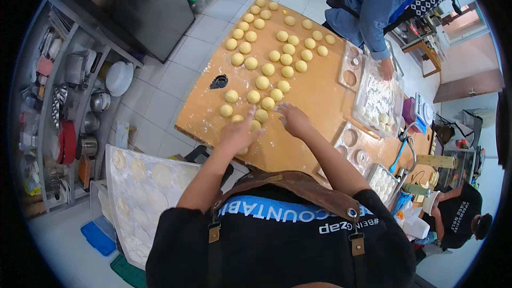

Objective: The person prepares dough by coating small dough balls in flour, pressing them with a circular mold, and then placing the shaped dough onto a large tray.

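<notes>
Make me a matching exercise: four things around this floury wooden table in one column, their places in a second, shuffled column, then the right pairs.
Things:
1. round yellow dough balls
2. white tray of flattened dough discs
3. small black scraper
4. clear plastic tub of white floured pieces

Places:
A. off the table, at the person's left
B. in rows across the wooden table
C. at the table's far right edge, under a co-worker's hand
D. alone on the table, left of the dough rows

Pairs: 1-B, 2-A, 3-D, 4-C
</notes>
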{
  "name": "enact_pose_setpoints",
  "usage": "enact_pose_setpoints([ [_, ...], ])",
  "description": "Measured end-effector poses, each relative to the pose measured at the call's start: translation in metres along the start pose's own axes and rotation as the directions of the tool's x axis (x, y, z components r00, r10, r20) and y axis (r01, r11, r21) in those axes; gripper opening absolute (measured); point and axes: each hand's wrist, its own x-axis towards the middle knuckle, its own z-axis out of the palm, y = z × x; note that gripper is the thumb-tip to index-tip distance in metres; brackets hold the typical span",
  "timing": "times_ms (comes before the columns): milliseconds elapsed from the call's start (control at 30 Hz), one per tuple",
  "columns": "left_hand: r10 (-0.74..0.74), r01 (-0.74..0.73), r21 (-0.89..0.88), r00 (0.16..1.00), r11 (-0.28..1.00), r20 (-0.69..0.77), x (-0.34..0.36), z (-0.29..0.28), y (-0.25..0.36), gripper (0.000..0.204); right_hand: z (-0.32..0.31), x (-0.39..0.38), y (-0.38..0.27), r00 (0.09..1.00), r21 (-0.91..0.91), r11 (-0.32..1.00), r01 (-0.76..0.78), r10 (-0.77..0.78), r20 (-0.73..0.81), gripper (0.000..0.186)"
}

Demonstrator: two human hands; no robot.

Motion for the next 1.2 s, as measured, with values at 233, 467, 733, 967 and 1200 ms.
enact_pose_setpoints([
  [233, 0.031, -0.017, -0.328, 0.999, 0.944, 0.037, -0.067, -0.005, -0.014, 0.072, -0.001, 0.151, -0.016, 0.984, -0.137, 0.976, 0.170, -0.175, -0.028, 0.040],
  [467, 0.035, -0.098, -0.510, 0.991, 0.854, -0.132, -0.080, 0.005, -0.033, 0.062, 0.017, 0.224, -0.005, 0.979, -0.342, 0.918, 0.200, -0.198, 0.041, 0.037],
  [733, 0.012, -0.121, -0.548, 0.980, 0.828, -0.199, -0.086, 0.022, -0.037, 0.059, 0.006, 0.230, -0.017, 0.982, -0.310, 0.931, 0.191, -0.177, 0.072, 0.030],
  [967, 0.081, -0.128, -0.450, 0.989, 0.884, -0.122, -0.086, 0.001, -0.014, 0.055, -0.020, 0.126, -0.025, 0.984, -0.071, 0.990, 0.124, -0.132, -0.122, 0.034],
  [1200, 0.344, -0.342, -0.330, 0.937, 0.880, -0.052, -0.072, 0.004, 0.030, 0.055, -0.003, -0.098, 0.045, 0.988, 0.116, 0.983, -0.144, 0.149, -0.030, 0.046],
])
